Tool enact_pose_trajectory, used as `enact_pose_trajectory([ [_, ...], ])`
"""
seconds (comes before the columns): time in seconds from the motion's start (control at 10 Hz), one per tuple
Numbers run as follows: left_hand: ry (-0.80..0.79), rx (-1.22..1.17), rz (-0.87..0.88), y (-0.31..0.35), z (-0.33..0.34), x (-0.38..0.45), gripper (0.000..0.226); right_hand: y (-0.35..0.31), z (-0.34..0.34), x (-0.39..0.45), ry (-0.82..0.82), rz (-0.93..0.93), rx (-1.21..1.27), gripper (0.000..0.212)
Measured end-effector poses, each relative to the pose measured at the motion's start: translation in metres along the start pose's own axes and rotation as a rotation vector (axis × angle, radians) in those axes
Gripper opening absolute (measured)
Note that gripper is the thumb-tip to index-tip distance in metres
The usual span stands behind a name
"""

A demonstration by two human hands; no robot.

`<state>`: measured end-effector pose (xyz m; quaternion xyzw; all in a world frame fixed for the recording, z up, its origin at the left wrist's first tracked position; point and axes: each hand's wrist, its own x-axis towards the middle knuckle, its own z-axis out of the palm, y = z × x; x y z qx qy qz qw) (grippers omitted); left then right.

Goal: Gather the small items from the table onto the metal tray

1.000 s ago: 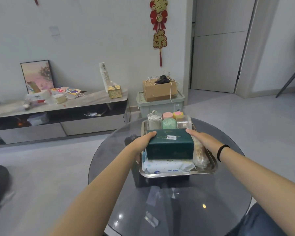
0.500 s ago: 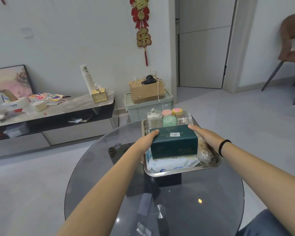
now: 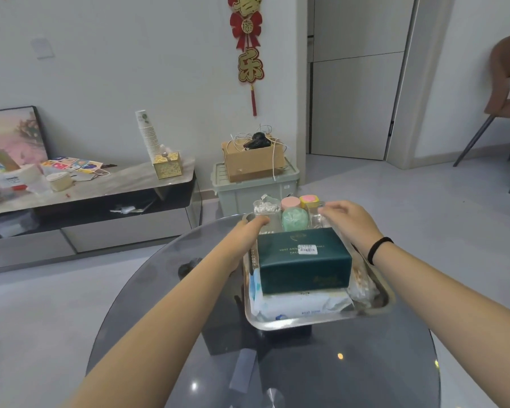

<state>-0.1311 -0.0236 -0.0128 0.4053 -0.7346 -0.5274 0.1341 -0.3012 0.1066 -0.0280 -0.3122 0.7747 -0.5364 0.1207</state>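
Metal tray (image 3: pixel 280 323) shiny, rectangular, packed with items

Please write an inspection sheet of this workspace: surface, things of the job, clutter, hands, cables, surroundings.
Surface: round dark glass table.
Job's things: metal tray holds a green box on a white pack, small jars at its far end.
Clutter: nothing seen on the table.
Hands: left hand at the tray's far left corner; right hand over the jars; grip unclear.
Cables: white wires in a cardboard box.
Surroundings: low cabinet, chair, door.
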Motion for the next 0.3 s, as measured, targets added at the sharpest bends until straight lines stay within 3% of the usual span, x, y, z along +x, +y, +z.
enact_pose_trajectory([
  [0.1, 0.113, 0.22, 0.203, 0.013, -0.001, 0.035, 0.069, -0.01, 0.016, 0.029, -0.025, -0.089, -0.021, 0.032],
  [0.3, 0.304, 0.544, 0.453, 0.067, -0.029, 0.095, 0.063, -0.064, 0.027, 0.1, 0.005, -0.222, -0.112, 0.031],
])
